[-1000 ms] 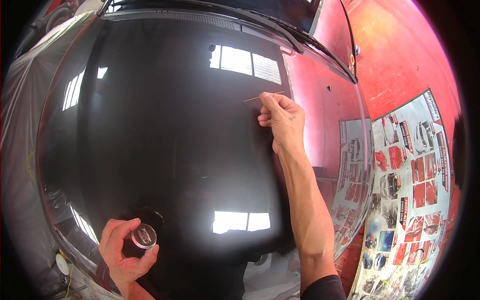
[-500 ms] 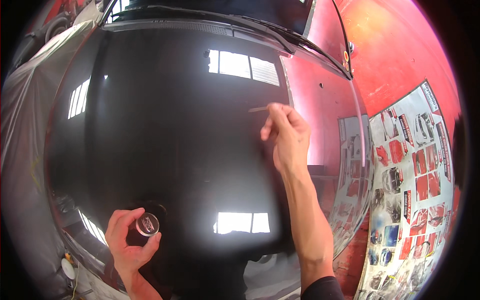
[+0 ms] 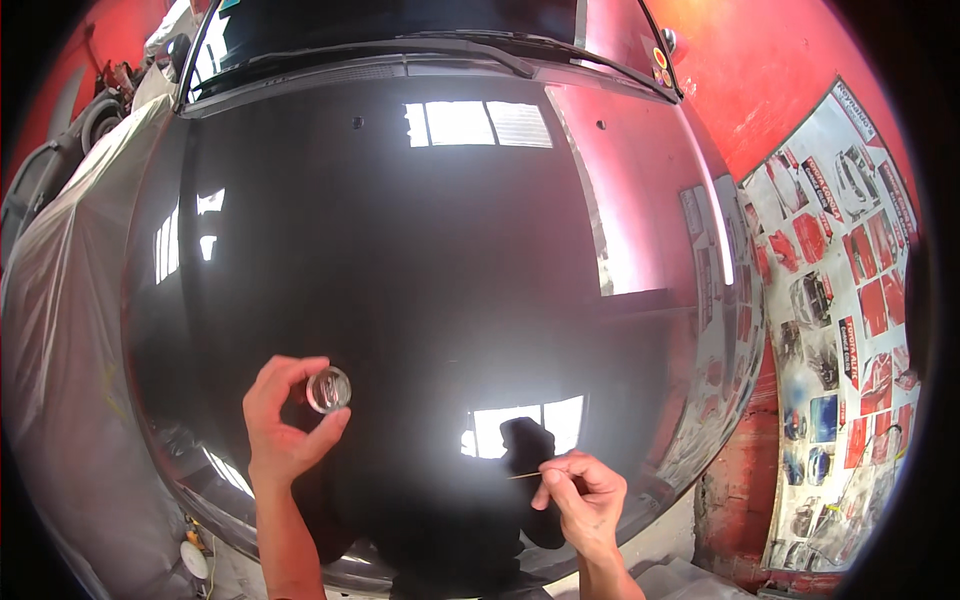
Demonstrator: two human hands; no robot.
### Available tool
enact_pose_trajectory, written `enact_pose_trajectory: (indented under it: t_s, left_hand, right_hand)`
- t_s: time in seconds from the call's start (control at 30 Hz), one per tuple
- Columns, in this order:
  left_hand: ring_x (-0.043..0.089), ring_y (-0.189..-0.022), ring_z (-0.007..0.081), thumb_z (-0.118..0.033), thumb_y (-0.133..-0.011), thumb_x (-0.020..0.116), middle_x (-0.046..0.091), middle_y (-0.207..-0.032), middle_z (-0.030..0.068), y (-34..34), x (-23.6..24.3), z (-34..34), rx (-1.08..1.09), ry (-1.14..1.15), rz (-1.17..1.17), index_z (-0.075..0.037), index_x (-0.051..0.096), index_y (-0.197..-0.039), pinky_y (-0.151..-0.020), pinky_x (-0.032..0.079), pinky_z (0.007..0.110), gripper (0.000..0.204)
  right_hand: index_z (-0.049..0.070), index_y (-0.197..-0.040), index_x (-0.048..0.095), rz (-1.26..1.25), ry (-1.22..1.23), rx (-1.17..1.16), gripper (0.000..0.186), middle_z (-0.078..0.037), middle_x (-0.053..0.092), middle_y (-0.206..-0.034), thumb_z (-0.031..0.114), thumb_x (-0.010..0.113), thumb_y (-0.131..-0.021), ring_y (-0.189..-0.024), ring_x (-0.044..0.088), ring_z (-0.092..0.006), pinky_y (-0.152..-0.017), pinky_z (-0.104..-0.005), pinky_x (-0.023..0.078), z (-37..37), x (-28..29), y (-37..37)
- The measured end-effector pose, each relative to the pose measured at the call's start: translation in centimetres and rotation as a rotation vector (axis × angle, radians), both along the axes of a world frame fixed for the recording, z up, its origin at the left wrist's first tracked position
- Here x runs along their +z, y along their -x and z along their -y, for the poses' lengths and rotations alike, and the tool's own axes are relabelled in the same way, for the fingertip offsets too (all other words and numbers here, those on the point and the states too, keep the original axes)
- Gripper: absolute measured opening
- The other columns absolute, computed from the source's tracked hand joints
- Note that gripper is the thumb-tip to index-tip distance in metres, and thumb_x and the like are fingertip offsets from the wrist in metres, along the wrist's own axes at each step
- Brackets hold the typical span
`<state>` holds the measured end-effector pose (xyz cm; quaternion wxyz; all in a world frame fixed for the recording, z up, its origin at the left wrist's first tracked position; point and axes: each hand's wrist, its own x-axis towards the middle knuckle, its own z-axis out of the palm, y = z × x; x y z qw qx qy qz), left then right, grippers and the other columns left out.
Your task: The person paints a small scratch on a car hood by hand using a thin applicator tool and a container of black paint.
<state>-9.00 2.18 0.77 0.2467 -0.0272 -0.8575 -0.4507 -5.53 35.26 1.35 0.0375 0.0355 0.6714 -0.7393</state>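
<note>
My left hand [image 3: 282,425] grips a small round silver container [image 3: 329,390] between thumb and fingers at the lower left, above the glossy black car hood [image 3: 400,260]. My right hand [image 3: 585,500] pinches a thin light stick [image 3: 522,475] over the lower front part of the hood, right of my left hand and a little lower. The stick points left. The hood reflects windows, the red wall and the dark shape of my body.
The windshield with wipers [image 3: 460,50] lies beyond the hood. Plastic sheeting [image 3: 70,310] covers something on the left, with dark parts [image 3: 95,130] behind it. A red wall [image 3: 760,60] and a picture banner [image 3: 830,350] stand close on the right. A white disc [image 3: 195,560] is low left.
My right hand has moved from the upper right of the hood down toward its front edge with the stick. My left hand and container have risen and shifted right in the view.
</note>
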Motion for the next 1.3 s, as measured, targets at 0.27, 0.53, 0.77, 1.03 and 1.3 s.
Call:
enact_pose_trajectory:
  t_s: [0.27, 0.53, 0.77, 1.03, 1.3]
  left_hand:
    - [0.059, -0.079, 0.0122, -0.012, -0.070, 0.081, 0.065, -0.094, 0.0028, 6.2, 0.6, -0.5, -0.116, -0.082, -0.068, -0.003, 0.071, -0.112, -0.069, 0.045, 0.026, 0.044]
    - [0.059, -0.080, 0.0114, -0.011, -0.070, 0.081, 0.064, -0.093, 0.0024, 5.6, 0.7, -0.1, -0.142, -0.098, -0.057, -0.002, 0.070, -0.114, -0.071, 0.045, 0.026, 0.046]
    - [0.058, -0.074, 0.0115, -0.009, -0.067, 0.083, 0.065, -0.090, 0.0027, 5.2, 0.8, -0.2, -0.165, -0.092, -0.039, -0.004, 0.071, -0.113, -0.065, 0.046, 0.026, 0.047]
    - [0.057, -0.073, 0.0112, -0.007, -0.066, 0.083, 0.063, -0.090, 0.0015, 4.7, 0.8, 0.8, -0.116, -0.049, -0.054, -0.007, 0.071, -0.111, -0.065, 0.044, 0.026, 0.046]
    - [0.052, -0.071, 0.0110, -0.005, -0.064, 0.082, 0.062, -0.088, -0.0003, 5.7, -0.4, 1.3, -0.081, -0.083, -0.089, -0.008, 0.072, -0.109, -0.064, 0.040, 0.026, 0.046]
  right_hand:
    - [-0.004, -0.094, 0.070, -0.084, -0.137, -0.010, 0.003, -0.010, 0.065, -0.081, -0.004, 0.067, -0.095, -0.059, 0.066, -0.0157, -0.054, -0.0246, 0.051, -1.6, -1.0, -0.8]
    - [-0.003, -0.097, 0.073, -0.076, -0.107, -0.021, 0.009, -0.010, 0.070, -0.081, -0.009, 0.071, -0.090, -0.063, 0.066, -0.0135, -0.058, -0.0247, 0.051, 0.2, 0.8, -0.4]
    - [-0.005, -0.101, 0.072, -0.378, -0.360, 0.069, 0.014, -0.013, 0.071, -0.083, -0.008, 0.072, -0.087, -0.066, 0.068, -0.0164, -0.057, -0.0254, 0.051, 6.2, 1.6, -0.4]
    - [-0.012, -0.106, 0.066, -0.684, -0.313, 0.253, 0.028, -0.016, 0.068, -0.085, -0.016, 0.074, -0.080, -0.067, 0.069, -0.0220, -0.058, -0.0320, 0.057, 11.8, 1.0, -0.8]
    - [-0.013, -0.102, 0.065, -0.704, -0.329, 0.250, 0.032, -0.015, 0.066, -0.080, -0.019, 0.077, -0.073, -0.061, 0.066, -0.0234, -0.053, -0.0326, 0.056, 13.1, 0.3, -0.2]
